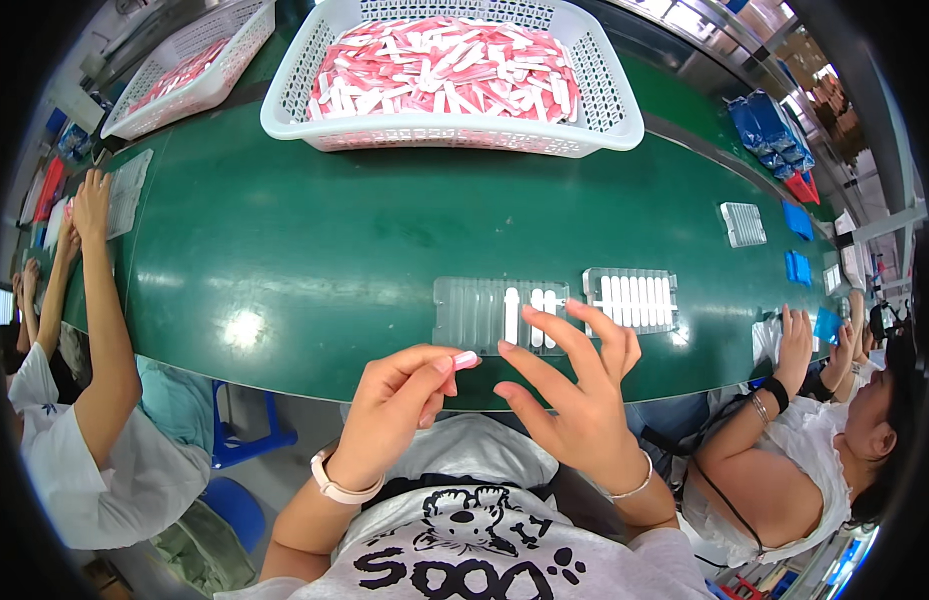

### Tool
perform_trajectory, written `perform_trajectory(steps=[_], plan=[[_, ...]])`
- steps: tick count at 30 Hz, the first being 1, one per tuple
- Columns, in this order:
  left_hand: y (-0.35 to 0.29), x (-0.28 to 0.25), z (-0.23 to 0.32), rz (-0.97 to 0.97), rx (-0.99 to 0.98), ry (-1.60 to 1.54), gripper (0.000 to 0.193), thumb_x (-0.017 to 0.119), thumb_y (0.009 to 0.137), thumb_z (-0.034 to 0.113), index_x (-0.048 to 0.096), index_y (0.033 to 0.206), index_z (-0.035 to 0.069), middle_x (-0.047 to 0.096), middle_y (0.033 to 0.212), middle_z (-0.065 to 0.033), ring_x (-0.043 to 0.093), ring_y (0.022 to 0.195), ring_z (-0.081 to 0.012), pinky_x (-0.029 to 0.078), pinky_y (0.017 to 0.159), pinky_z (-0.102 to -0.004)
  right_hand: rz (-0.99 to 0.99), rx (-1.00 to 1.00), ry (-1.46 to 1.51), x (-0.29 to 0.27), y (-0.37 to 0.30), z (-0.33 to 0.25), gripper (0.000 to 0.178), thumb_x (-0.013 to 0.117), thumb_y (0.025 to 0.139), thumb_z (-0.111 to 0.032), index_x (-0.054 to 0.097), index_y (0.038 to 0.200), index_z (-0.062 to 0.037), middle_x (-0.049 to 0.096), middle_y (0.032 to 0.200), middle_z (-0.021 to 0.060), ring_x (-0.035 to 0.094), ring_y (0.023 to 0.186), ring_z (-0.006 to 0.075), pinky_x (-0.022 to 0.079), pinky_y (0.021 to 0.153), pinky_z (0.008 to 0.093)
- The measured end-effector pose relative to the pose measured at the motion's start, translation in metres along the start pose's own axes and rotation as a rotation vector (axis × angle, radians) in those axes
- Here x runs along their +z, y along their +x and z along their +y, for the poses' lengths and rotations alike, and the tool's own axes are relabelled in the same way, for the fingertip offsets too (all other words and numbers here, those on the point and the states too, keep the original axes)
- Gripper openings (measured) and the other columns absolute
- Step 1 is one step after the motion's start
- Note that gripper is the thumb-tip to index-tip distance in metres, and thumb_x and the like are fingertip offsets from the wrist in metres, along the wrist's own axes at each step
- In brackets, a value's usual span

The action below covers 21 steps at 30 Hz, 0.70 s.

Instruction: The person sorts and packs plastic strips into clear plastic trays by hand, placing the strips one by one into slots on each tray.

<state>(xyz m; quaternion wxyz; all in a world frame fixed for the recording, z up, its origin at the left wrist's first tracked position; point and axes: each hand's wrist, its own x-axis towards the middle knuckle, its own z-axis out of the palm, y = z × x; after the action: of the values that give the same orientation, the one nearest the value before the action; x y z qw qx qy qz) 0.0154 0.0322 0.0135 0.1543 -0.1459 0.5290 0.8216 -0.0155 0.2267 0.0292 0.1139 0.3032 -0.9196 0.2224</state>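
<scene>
Between the thumb and fingers of my left hand [400,390] is a small pink-and-white stick [466,359], its white end poking out to the right. My right hand [575,395] has its fingers spread, with nothing in them; its fingertips hover at the near edge of a clear plastic tray [465,312]. A few white sticks [512,318] lie upright in the right part of this tray, while its left slots hold none. Just to the right, a second clear tray [635,300] carries a row of several white sticks.
A white perforated basket [455,132] heaped with pink-and-white sticks [445,70] stands at the far side of the green table [315,230]. A similar basket [200,85] is at far left. Co-workers sit on both sides. Another clear tray [743,225] lies at right, near blue packets [798,266].
</scene>
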Motion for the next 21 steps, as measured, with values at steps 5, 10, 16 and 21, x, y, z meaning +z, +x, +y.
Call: perform_trajectory(steps=[5,10,16,21], plan=[[-0.002,0.001,-0.003,-0.025,-0.01,0.067,0.023,0.051,0.094,0.016,0.066,0.106,0.004,0.054,0.073,-0.0003,0.04,0.054,-0.0024,0.031,0.048,-0.018,0.107,0.038,0.241,0.009,0.004,-0.005,0.026,0.075,0.07,-0.018,0.071,0.096,-0.0154,0.06,0.113,-0.0037,0.041,0.109,0.0232,0.025,0.089,0.0374],[-0.004,0.002,-0.006,-0.045,0.069,0.144,0.025,0.048,0.095,0.016,0.065,0.107,0.0,0.054,0.079,-0.0015,0.039,0.057,-0.0028,0.031,0.049,-0.0191,0.13,0.028,0.321,0.02,0.006,-0.008,0.021,0.073,0.072,-0.009,0.071,0.092,-0.0153,0.06,0.112,-0.0037,0.043,0.108,0.0234,0.025,0.089,0.0354],[-0.004,0.0,-0.003,-0.103,0.06,0.115,0.032,0.041,0.097,0.017,0.063,0.109,-0.003,0.053,0.08,-0.0026,0.037,0.055,-0.0048,0.03,0.049,-0.0201,0.092,0.067,0.376,0.019,0.005,-0.006,0.019,0.073,0.072,-0.008,0.071,0.089,-0.0154,0.06,0.112,-0.0037,0.043,0.108,0.0239,0.026,0.089,0.0353],[-0.004,-0.004,0.004,-0.118,-0.013,0.086,0.034,0.039,0.095,0.017,0.063,0.11,-0.002,0.053,0.078,-0.0023,0.037,0.054,-0.0054,0.029,0.049,-0.0197,0.097,0.042,0.388,0.021,0.006,-0.004,0.019,0.073,0.072,-0.008,0.071,0.089,-0.0148,0.061,0.111,-0.0033,0.043,0.107,0.0235,0.027,0.088,0.035]])
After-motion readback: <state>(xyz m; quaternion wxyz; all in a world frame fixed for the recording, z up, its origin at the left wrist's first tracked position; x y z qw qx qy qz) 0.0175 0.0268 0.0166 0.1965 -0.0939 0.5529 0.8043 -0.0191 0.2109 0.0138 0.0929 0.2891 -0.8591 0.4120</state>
